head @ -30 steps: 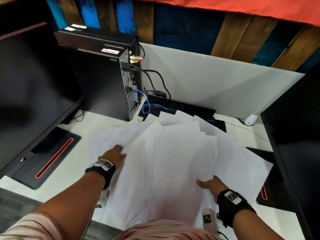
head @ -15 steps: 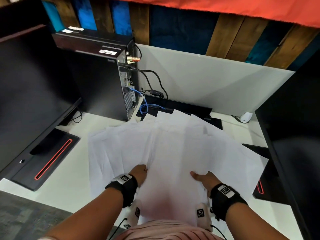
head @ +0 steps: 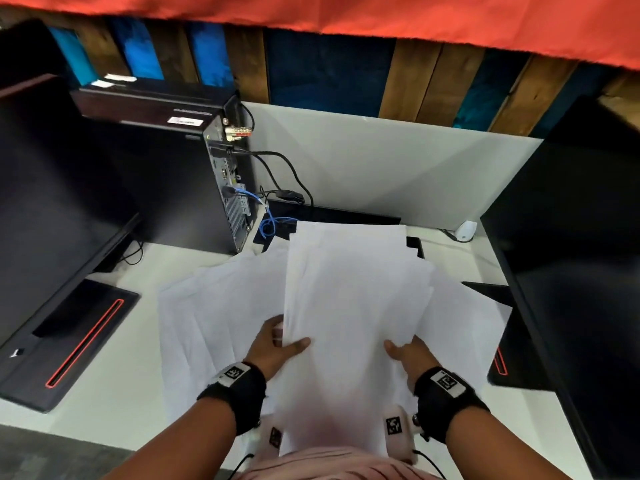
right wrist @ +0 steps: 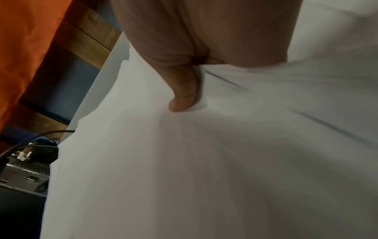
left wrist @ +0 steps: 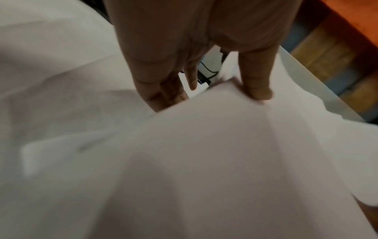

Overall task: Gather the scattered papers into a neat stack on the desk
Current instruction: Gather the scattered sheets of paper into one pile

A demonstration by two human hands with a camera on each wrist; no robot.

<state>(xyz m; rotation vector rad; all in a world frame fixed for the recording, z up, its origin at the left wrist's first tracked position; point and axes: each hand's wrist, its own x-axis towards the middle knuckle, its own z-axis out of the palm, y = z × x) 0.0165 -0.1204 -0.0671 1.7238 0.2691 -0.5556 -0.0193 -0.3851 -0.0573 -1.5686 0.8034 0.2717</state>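
- Papers (head: 349, 292) mid-gather: left hand (head: 273, 348) and right hand (head: 407, 355) each pinch the near edge of a lifted bunch, thumbs on top.
- Loose sheets (head: 214, 306) lie fanned on the desk (head: 114, 403).
- Next, I'd guess: sweep those in and square the edges.

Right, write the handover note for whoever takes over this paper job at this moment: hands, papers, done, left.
Left hand: grips the left edge of the middle bundle of papers, thumb on top.
Right hand: grips the bundle's right edge, thumb on top.
Papers: the bundle is partly squared between both hands at the near middle of the desk; loose sheets fan out to the left, and more to the right, reaching a black monitor base.
Done: the middle sheets are pulled together.
Left: sweep in both fans, square the edges, set one stack down.
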